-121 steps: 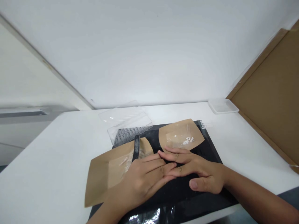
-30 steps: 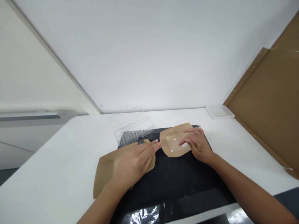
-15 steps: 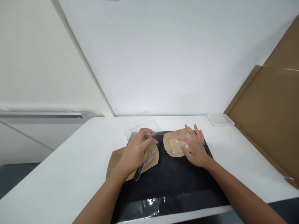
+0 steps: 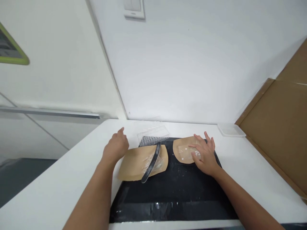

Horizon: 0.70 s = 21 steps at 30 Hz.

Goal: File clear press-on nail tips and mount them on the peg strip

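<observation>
The long curved black strip [image 4: 153, 163] lies slanted on a tan paper sheet [image 4: 134, 163], closer to your empty, half-open left hand [image 4: 116, 147] than your spread right hand [image 4: 203, 155].

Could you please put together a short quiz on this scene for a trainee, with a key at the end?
1. True or false: the right hand rests on the brown paper piece with small white bits on it.

2. What lies across the other brown paper piece?
A. a pair of scissors
B. a dark curved strip
C. a sponge

3. Fill in the blank: the shallow white tray stands at the far edge of the table, beside a sheet of ____.

Key: 1. True. 2. B. 3. cardboard.
</observation>
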Available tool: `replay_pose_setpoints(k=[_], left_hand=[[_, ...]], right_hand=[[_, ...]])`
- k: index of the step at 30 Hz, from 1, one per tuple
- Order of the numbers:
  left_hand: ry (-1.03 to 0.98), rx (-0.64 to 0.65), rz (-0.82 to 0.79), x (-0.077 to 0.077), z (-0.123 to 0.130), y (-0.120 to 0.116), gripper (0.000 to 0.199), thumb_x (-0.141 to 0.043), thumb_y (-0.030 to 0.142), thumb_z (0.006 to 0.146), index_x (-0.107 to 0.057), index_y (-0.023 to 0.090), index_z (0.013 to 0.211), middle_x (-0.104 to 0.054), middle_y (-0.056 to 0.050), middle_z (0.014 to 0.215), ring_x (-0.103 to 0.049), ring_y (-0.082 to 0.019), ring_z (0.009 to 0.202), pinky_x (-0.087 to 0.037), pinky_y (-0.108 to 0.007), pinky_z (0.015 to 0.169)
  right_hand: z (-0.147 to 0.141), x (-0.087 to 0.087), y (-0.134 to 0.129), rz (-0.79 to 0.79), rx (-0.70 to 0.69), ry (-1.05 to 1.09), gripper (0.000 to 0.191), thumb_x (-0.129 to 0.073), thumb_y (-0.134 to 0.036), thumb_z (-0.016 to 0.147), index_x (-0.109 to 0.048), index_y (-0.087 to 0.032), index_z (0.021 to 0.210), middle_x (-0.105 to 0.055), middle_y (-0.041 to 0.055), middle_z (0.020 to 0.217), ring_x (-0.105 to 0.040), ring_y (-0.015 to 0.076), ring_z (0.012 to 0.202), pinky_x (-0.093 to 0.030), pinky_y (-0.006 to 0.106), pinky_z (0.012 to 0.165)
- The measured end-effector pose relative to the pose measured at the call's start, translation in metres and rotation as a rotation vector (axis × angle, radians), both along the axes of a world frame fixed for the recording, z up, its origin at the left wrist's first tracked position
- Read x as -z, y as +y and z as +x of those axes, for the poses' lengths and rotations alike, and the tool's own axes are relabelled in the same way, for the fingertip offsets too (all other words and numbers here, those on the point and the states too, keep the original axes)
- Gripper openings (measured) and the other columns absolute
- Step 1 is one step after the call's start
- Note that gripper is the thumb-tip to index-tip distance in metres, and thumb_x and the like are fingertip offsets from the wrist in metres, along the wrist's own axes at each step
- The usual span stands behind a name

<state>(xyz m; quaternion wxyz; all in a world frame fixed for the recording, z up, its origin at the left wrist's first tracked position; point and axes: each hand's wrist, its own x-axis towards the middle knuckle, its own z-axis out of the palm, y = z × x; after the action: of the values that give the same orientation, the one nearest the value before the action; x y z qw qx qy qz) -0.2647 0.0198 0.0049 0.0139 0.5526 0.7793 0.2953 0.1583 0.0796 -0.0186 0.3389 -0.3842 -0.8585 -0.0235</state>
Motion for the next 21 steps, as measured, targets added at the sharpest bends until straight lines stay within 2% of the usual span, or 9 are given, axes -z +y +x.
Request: replay_pose_setpoints(k=[3, 6, 8, 9, 11, 13, 15, 21], left_hand=[[-0.082, -0.006, -0.030, 0.011, -0.005, 0.008, 0.076, -0.032, 0.050, 0.105, -0.033, -0.004, 0.159, -0.060, -0.035, 0.143, -0.060, -0.044, 0.135, -0.045, -0.056, 0.110], [-0.138, 0.082, -0.040, 0.018, -0.001, 0.013, 0.090, -0.039, 0.063, 0.104, -0.015, 0.007, 0.169, -0.057, -0.028, 0.153, -0.059, -0.038, 0.140, -0.044, -0.049, 0.115], [-0.156, 0.146, -0.033, 0.020, 0.002, 0.015, 0.097, -0.049, 0.068, 0.099, -0.010, 0.015, 0.171, -0.053, -0.023, 0.159, -0.056, -0.036, 0.144, -0.043, -0.047, 0.118], [-0.162, 0.174, -0.025, 0.021, 0.002, 0.015, 0.099, -0.054, 0.070, 0.096, -0.013, 0.018, 0.171, -0.051, -0.020, 0.161, -0.055, -0.035, 0.145, -0.043, -0.047, 0.119], [-0.167, 0.217, -0.010, 0.024, 0.002, 0.017, 0.097, -0.063, 0.073, 0.089, -0.032, 0.024, 0.167, -0.052, -0.015, 0.162, -0.054, -0.035, 0.145, -0.042, -0.047, 0.120], [-0.167, 0.238, 0.003, 0.028, -0.001, 0.019, 0.090, -0.071, 0.076, 0.079, -0.056, 0.025, 0.152, -0.058, -0.012, 0.155, -0.054, -0.037, 0.144, -0.041, -0.048, 0.122], [-0.167, 0.241, 0.016, 0.033, -0.005, 0.021, 0.083, -0.077, 0.077, 0.072, -0.069, 0.024, 0.134, -0.064, -0.011, 0.147, -0.055, -0.039, 0.141, -0.042, -0.049, 0.123], [-0.168, 0.216, 0.074, 0.042, -0.010, 0.024, 0.080, -0.083, 0.075, 0.067, -0.068, 0.022, 0.124, -0.068, -0.011, 0.132, -0.065, -0.037, 0.127, -0.052, -0.051, 0.112]], right_hand=[[0.000, 0.000, 0.000, 0.008, -0.024, 0.008, 0.030, -0.058, -0.028, 0.095, -0.075, -0.030, 0.120, -0.049, 0.0031, 0.163, -0.014, 0.0432, 0.163, -0.010, 0.078, 0.124], [0.000, 0.000, -0.001, 0.017, -0.032, 0.009, 0.030, -0.058, -0.027, 0.095, -0.075, -0.029, 0.120, -0.048, 0.0036, 0.164, -0.014, 0.0437, 0.163, -0.011, 0.078, 0.124], [0.000, 0.000, 0.000, 0.022, -0.034, 0.009, 0.030, -0.058, -0.027, 0.095, -0.075, -0.029, 0.120, -0.049, 0.0040, 0.163, -0.013, 0.0443, 0.163, -0.011, 0.079, 0.124], [0.000, 0.000, 0.000, 0.025, -0.033, 0.011, 0.030, -0.058, -0.027, 0.095, -0.075, -0.029, 0.120, -0.049, 0.0042, 0.162, -0.014, 0.0445, 0.163, -0.012, 0.080, 0.124], [0.000, 0.002, 0.001, 0.032, -0.033, 0.015, 0.030, -0.058, -0.026, 0.095, -0.075, -0.029, 0.120, -0.050, 0.0045, 0.161, -0.014, 0.0449, 0.163, -0.013, 0.080, 0.123], [0.001, 0.003, 0.003, 0.036, -0.041, 0.015, 0.031, -0.058, -0.026, 0.095, -0.074, -0.029, 0.121, -0.051, 0.0045, 0.161, -0.015, 0.0447, 0.163, -0.016, 0.079, 0.124], [0.002, 0.004, 0.004, 0.037, -0.063, 0.008, 0.032, -0.058, -0.026, 0.095, -0.074, -0.029, 0.123, -0.050, 0.0041, 0.162, -0.014, 0.0441, 0.163, -0.020, 0.076, 0.125], [0.002, 0.005, 0.004, 0.029, -0.086, 0.002, 0.029, -0.059, -0.024, 0.095, -0.074, -0.029, 0.119, -0.049, 0.0032, 0.162, -0.014, 0.0440, 0.163, -0.023, 0.075, 0.125]])
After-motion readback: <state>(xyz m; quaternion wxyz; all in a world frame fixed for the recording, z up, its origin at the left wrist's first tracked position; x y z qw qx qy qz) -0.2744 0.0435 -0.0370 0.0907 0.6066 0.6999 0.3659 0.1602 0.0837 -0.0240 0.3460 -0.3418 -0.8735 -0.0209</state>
